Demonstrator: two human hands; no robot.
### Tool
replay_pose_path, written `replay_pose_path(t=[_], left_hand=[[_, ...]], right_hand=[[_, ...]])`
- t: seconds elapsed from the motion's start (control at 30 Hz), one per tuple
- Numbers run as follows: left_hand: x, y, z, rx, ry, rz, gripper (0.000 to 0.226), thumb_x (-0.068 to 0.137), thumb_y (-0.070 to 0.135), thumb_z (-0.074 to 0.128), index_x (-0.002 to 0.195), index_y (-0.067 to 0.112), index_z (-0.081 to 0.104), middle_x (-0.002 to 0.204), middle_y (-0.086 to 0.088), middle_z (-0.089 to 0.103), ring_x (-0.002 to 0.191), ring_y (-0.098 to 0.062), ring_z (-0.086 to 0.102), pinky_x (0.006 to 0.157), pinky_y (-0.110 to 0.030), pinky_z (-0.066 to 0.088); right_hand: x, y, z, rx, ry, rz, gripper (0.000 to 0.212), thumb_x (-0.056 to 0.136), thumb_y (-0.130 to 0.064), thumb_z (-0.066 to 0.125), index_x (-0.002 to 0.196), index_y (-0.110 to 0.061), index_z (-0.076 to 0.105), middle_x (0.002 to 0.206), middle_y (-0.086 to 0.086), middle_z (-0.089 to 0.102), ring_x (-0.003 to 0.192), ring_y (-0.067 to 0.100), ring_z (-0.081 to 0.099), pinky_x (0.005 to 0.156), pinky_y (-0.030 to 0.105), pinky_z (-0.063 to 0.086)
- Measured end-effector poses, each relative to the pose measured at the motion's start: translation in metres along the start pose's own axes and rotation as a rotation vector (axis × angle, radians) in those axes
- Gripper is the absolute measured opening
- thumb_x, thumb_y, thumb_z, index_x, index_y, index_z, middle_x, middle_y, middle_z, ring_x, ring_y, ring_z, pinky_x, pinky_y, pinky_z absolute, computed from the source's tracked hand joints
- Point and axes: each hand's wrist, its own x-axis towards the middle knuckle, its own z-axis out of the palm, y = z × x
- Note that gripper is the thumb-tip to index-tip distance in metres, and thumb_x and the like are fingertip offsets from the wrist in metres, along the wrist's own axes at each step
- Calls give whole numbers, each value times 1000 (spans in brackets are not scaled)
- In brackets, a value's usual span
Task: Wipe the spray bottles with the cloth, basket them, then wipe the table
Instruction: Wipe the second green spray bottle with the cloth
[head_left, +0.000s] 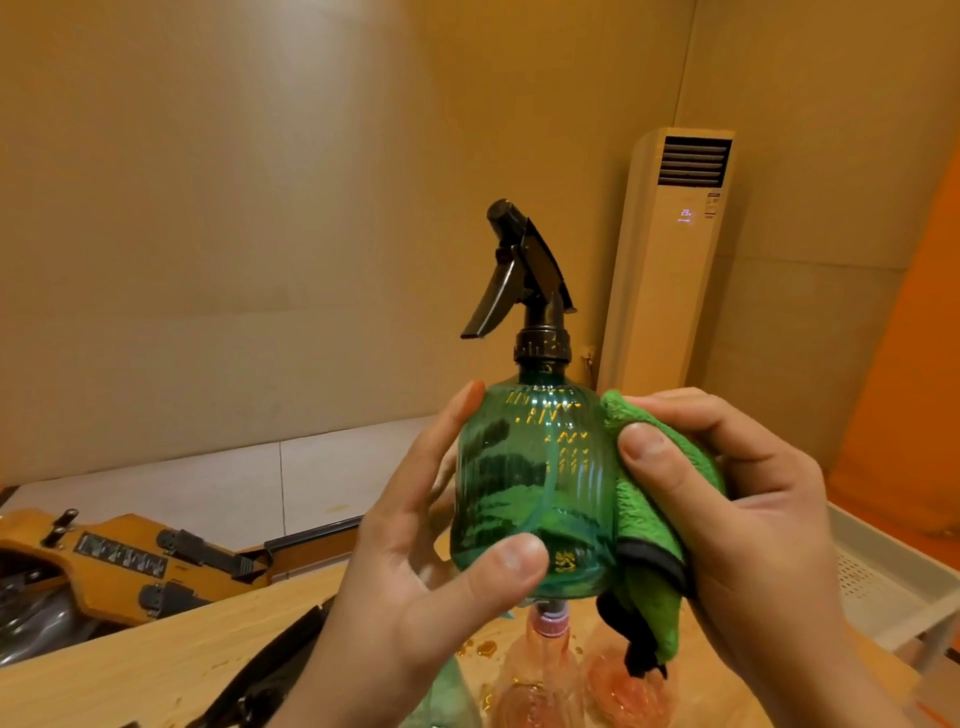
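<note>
I hold a green ribbed spray bottle (524, 483) with a dark trigger head upright in the air above the table. My left hand (415, 561) grips its left side and base, thumb across the lower front. My right hand (737, 499) holds a green cloth (654, 535) with a black hem and presses it against the bottle's right side. Below the bottle, two clear pink bottles (545, 670) lie on the wooden table (156, 660), partly hidden by my hands.
A white perforated basket (883, 566) stands at the right, beside the table. A wet patch of droplets (480, 648) marks the wood near the pink bottles. A black strap lies at the bottom left. A yellow case sits off the table's left. A tall air conditioner stands at the back.
</note>
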Motion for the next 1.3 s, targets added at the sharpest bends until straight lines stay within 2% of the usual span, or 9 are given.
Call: replay_pose_path(t=[0.1, 0.17, 0.23, 0.43, 0.63, 0.83, 1.03, 1.17, 1.3], left_hand=[[1, 0, 1, -55, -33, 2, 87, 60, 50, 95, 137, 58, 55, 140, 11, 64, 126, -25, 66, 96, -45, 58], [1, -2, 1, -47, -26, 4, 86, 61, 39, 95, 136, 55, 57, 137, 12, 66, 124, -22, 67, 93, -40, 60], [0, -4, 2, -9, -15, 15, 79, 64, 29, 87, 133, 55, 59, 134, 14, 68, 121, -19, 69, 91, -37, 60], [0, -1, -2, 59, 12, 46, 77, 64, 30, 85, 133, 56, 60, 135, 19, 66, 120, -18, 70, 90, -40, 61], [-4, -6, 7, 67, -29, 28, 76, 68, 30, 85, 135, 54, 59, 141, 11, 63, 125, -20, 66, 94, -40, 60], [-3, -4, 3, 51, 16, 17, 77, 65, 31, 86, 134, 54, 59, 134, 17, 66, 120, -19, 69, 88, -38, 62], [-4, -5, 5, 99, 20, 54, 76, 67, 34, 86, 134, 55, 59, 142, 9, 61, 125, -22, 66, 92, -39, 61], [-3, -1, -1, 66, 31, 42, 77, 66, 31, 86, 134, 54, 60, 140, 8, 62, 124, -26, 66, 90, -44, 62], [-4, -1, 2, 96, 15, 46, 75, 67, 34, 86, 134, 57, 59, 141, 5, 62, 125, -25, 66, 93, -44, 60]], right_hand=[[3, -3, -2, -56, -8, -4, 8, 81, -29, 78, 86, -24, 80, 92, 2, 75, 83, 16, 70, 70, 26, 56], [7, -6, -2, -116, -19, -5, 8, 81, -26, 76, 86, -22, 81, 91, 2, 75, 82, 16, 70, 69, 23, 54], [14, -11, -2, -183, -47, -8, 8, 83, -26, 76, 86, -22, 82, 92, 1, 75, 82, 14, 71, 68, 20, 52], [17, -16, -2, -349, -122, -41, 10, 83, -32, 75, 90, -30, 82, 94, -4, 75, 87, 14, 72, 67, 22, 54], [24, -23, -8, -380, -174, -36, 6, 83, -33, 80, 87, -28, 82, 90, -6, 75, 84, 12, 72, 67, 19, 53], [15, -23, -3, -387, -250, -59, 8, 82, -32, 77, 88, -29, 82, 91, -6, 73, 87, 15, 71, 65, 19, 54], [19, -16, -3, -395, -126, -90, 9, 84, -33, 76, 91, -30, 80, 92, -6, 73, 88, 15, 71, 69, 21, 53], [3, -18, 6, -393, -145, -126, 11, 83, -29, 77, 93, -28, 80, 91, -5, 71, 89, 18, 70, 68, 19, 53], [22, -18, 6, -356, -115, -76, 8, 84, -32, 76, 90, -29, 80, 92, -6, 74, 87, 14, 72, 70, 22, 53]])
